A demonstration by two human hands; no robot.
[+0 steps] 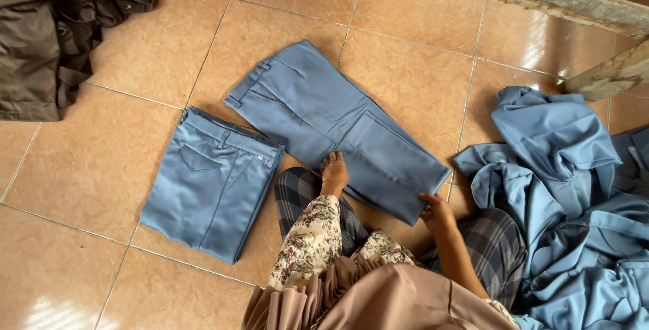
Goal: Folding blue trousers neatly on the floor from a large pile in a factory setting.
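At the far left, a heap of dark brown garments (47,33) lies bunched on the tiled floor (88,168). Next comes a folded pair of blue trousers (209,185), flat and square, waistband toward the top, just beside the person's knee. In the middle, a second pair of blue trousers being folded (331,124) lies at a slant, legs doubled over. The left hand (334,173) rests on its near edge with fingers spread flat, pressing rather than gripping. The right hand (437,212) is at the lower corner of the folded leg, fingers curled under the cloth edge and seemingly pinching it, though the fingertips are hidden. To the right, a loose pile of blue cloth (574,208) sprawls against the person's plaid-clad leg (497,242). As a judgement: the fabric looks smooth and the glazed tiles slick, so the fold could slide or skew if the right hand tugs while the left lifts; the loose pile, so near, could catch the corner and drag it open. The floor is glossy peach tile with grey grout, bright with window glare, and rough wooden beams (568,2) cross the upper right.
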